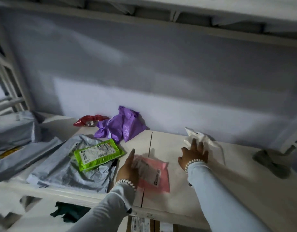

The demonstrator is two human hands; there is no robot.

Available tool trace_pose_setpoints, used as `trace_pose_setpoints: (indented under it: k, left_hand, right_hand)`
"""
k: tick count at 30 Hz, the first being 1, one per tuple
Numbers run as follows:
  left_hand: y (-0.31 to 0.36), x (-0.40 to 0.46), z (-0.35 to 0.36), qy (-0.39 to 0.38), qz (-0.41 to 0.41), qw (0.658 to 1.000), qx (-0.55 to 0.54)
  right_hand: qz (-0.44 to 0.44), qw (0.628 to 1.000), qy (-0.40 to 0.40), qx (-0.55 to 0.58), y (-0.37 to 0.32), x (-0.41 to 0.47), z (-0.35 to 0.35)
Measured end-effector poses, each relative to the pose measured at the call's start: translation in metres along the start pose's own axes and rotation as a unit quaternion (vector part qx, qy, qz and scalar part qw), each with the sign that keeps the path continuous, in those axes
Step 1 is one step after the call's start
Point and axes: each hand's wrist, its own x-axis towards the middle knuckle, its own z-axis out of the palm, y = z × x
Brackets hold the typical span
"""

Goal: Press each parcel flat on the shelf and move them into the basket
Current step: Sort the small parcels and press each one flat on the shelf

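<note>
Head: pink parcel [153, 174] near shelf [203, 186] edge

I read this as a parcel sorting or storage room, a courier depot or stockroom rather than a home. I am looking down at a white metal shelf [169, 141] with another shelf level [161, 17] close overhead and the frame of a neighbouring rack [8, 81] to the left. Soft plastic mailers lie loose on the shelf: a grey mailer [64, 166], a green parcel [98, 154] with a printed shipping label, a pink parcel [154, 174] also labelled, a crumpled purple bag [122, 126], a red one [89, 120] and a white one [203, 139]. Below the shelf edge I can make out what are probably labelled cardboard boxes [144, 224] (blurred, so I am unsure).
</note>
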Motion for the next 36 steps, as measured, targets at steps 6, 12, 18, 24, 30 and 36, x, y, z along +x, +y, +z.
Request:
trace_pose_setpoints:
  k: [6,12,18,24,30,36]
  left_hand:
    - [-0.018,0.027,-0.064,0.175,0.022,0.984,0.002]
    - [-0.045,0.017,-0.128,0.115,-0.149,0.935,0.300]
    - [-0.050,-0.004,-0.136,0.193,-0.146,0.920,0.309]
    - [-0.007,-0.013,-0.091,0.262,0.116,0.937,0.200]
    - [0.034,-0.026,-0.048,-0.084,-0.033,0.950,-0.297]
    - [0.030,-0.016,-0.041,-0.061,-0.020,0.935,-0.350]
  right_hand:
    - [-0.023,0.999,0.011,-0.027,0.004,0.025,0.009]
    - [-0.023,1.000,0.010,-0.009,0.006,0.039,0.014]
    - [-0.131,0.956,0.237,0.109,0.001,0.027,0.004]
    - [-0.147,0.719,0.223,0.642,-0.031,-0.026,-0.047]
    - [-0.033,0.487,-0.050,0.872,-0.037,-0.110,-0.053]
    - [0.071,0.517,-0.009,0.853,-0.025,-0.153,-0.024]
